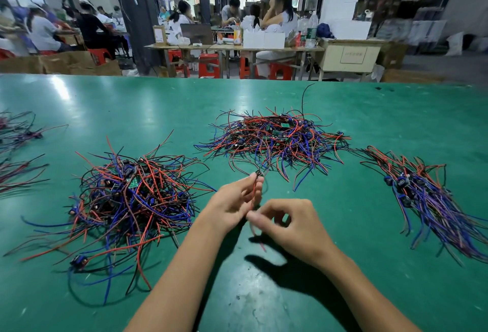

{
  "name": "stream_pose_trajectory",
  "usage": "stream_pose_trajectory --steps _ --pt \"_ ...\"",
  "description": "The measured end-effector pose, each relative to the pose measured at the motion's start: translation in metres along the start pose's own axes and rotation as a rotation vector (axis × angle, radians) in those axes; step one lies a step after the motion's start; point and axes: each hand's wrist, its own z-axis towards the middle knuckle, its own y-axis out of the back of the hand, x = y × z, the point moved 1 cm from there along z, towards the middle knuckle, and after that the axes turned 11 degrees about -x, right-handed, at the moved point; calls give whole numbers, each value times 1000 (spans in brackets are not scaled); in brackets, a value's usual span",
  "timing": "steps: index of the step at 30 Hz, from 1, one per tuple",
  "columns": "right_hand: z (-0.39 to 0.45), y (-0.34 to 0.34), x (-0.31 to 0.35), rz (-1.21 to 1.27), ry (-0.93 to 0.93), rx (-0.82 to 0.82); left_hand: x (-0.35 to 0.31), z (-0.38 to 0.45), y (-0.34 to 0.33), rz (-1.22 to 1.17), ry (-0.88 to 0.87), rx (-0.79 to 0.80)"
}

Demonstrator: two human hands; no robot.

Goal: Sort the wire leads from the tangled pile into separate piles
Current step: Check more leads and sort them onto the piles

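Holding one wire lead between them, two bare hands meet above a green worktop. The left hand has its fingertips closed on the lead's upper end, where a small dark component sits — its grip is tight on the wire. The right hand pinches the same lead lower down between thumb and forefinger, with the other fingers curled in; a short red end hangs below that pinch, blurred.

Taking the held lead as the landmark: to its left lies a large tangled pile of red, blue and black leads with small green boards and dark components mixed in. Beyond the lead, farther from the person, sits a second tangled pile of the same colours. To its right, well apart, lies a neater bundle whose wires run roughly parallel. Far to its left, at the worktop's edge, a few more leads lie loosely — partly cut off by the frame.
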Motion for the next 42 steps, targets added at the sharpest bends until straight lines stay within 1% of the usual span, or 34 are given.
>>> stream_pose_trajectory --steps 4,5,6,8,10,12,13,16,19,21,23,24,25,26,27,28,29,30,31,33,36,39,41,42 --pt "9 10 -11 69 -202 -291 2 -6 -3 147 -115 56" --pt "11 13 -14 114 -268 -336 3 -9 -4 181 -134 86" --pt "12 15 -16 182 -343 -350 4 -11 -5 228 -159 114" --pt "13 16 -18 353 -449 -317 4 -15 -6 327 -224 172" --pt "13 18 -16 472 -452 -269 4 -19 -6 378 -290 239" --pt "13 19 -15 495 -407 -255 3 -23 -6 406 -385 278" --pt "13 19 -14 488 -397 -261 2 -24 -7 412 -438 266" --pt "15 20 -16 481 -424 -300 -7 -29 -7 335 -550 134" --pt "15 19 -23 452 -467 -314 -33 -36 1 97 -625 28" --pt "14 17 -30 345 -477 -317 -58 -41 14 -58 -743 -107" --pt "13 15 -36 251 -481 -320 -82 -49 34 -42 -929 -325" --pt "13 14 -39 209 -484 -317 -90 -52 46 23 -1022 -474" --pt "14 13 -41 161 -483 -311 -94 -54 59 140 -1093 -650" --pt "14 12 -43 111 -479 -308 -95 -54 70 327 -1123 -835" --pt "15 10 -44 67 -473 -307 -94 -53 79 571 -1090 -1015" --pt "16 9 -45 22 -467 -307 -91 -51 84 814 -988 -1145" --pt "17 8 -45 -31 -465 -313 -88 -49 84 992 -864 -1191" --pt "19 8 -45 -96 -468 -321 -85 -48 82 1086 -768 -1179" --pt "23 7 -45 -173 -466 -327 -82 -47 78 1128 -725 -1152" --pt "38 4 -43 -328 -425 -314 -77 -48 70 1180 -771 -1127" --pt "77 -3 -41 -420 -384 -284 -67 -48 51 1166 -991 -1122" --pt "114 -15 -46 -527 -424 -212 -53 -52 25 1028 -1329 -1073" --pt "123 -23 -50 -549 -445 -183 -42 -52 9 967 -1534 -954" --pt "125 -27 -52 -566 -436 -201 -36 -50 4 959 -1587 -871"
